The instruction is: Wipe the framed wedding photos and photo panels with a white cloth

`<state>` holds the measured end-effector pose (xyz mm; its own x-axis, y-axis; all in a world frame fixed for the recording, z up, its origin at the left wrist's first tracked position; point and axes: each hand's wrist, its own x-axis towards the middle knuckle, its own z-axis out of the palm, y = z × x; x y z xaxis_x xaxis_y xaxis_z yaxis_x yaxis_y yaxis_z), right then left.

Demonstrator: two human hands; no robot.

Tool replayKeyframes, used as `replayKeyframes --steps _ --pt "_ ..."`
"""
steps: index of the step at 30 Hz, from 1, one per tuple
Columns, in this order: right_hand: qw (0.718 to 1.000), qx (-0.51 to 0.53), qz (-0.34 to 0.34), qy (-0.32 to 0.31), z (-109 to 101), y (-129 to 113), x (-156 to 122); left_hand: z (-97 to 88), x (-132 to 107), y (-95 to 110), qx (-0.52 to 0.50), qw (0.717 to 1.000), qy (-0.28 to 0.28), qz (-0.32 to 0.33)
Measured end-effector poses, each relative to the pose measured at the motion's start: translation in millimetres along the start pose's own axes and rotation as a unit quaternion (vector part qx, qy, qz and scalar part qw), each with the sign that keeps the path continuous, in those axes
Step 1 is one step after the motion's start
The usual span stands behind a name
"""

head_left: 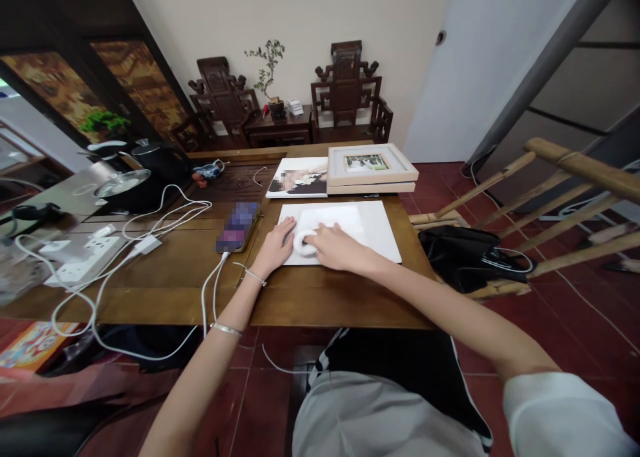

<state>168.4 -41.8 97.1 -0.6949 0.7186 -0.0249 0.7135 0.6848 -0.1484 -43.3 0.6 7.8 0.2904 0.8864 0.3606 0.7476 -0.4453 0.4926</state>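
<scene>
A white flat panel (373, 227) lies on the wooden table (325, 300) in front of me. My left hand (274, 247) rests flat on its left edge with the fingers stretched out. My right hand (334, 247) lies palm down on the panel, fingers over a white crumpled cloth (304, 242) that sits between both hands. A phone (239, 226) on a white cable lies just left of my left hand.
A photo print (299, 177) and stacked picture frames (371, 167) lie behind the panel. White power strips (83, 257) and cables (165, 220) cover the table's left; a kettle (155, 164) and pot (121, 184) beyond. A black bag (467, 257) rests on a bamboo chair (565, 204) at right.
</scene>
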Motion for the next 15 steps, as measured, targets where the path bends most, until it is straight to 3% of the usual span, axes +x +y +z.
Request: replayKeyframes --steps 8,15 --pt "0.999 0.009 0.034 0.011 -9.9 33.3 53.4 -2.1 0.1 4.8 0.008 1.000 0.005 0.008" --pt "0.995 -0.061 0.056 0.053 20.6 33.0 65.1 1.5 1.3 -2.1 0.004 1.000 0.006 -0.007"
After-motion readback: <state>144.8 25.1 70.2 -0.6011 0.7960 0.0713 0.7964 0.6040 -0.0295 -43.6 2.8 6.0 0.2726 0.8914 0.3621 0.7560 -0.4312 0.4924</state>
